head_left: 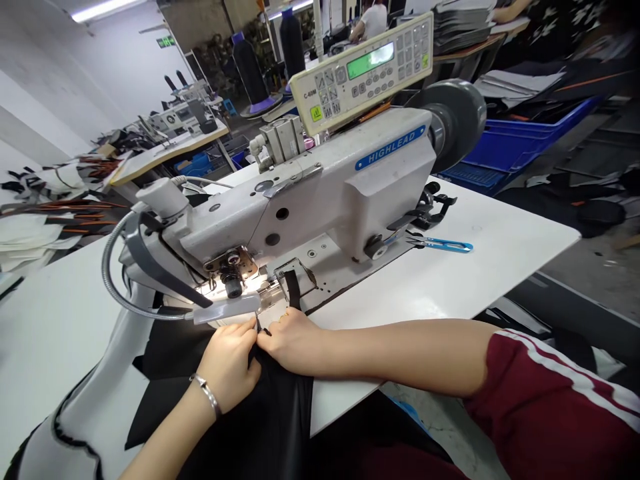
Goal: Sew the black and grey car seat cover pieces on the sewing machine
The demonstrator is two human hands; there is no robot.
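Black fabric [170, 347] drapes over the front of a grey-white sewing machine [310, 180] and hangs down toward my lap. My left hand [230, 363], with a bracelet at the wrist, pinches the fabric just in front of the needle area, its fingertips partly hidden. Beside it, almost touching, my right hand [295, 341] is closed on the fabric's edge. A narrow black strip [293, 288] runs from the machine bed down to my right hand. The presser foot and needle are hidden behind the lamp head [227, 310].
Blue thread snips [443, 245] lie on the white table [500, 227] right of the machine. A control panel [365, 73] sits on top, near black thread cones [249, 70]. A blue crate [520, 137] stands at right. Another person [373, 20] is at the back.
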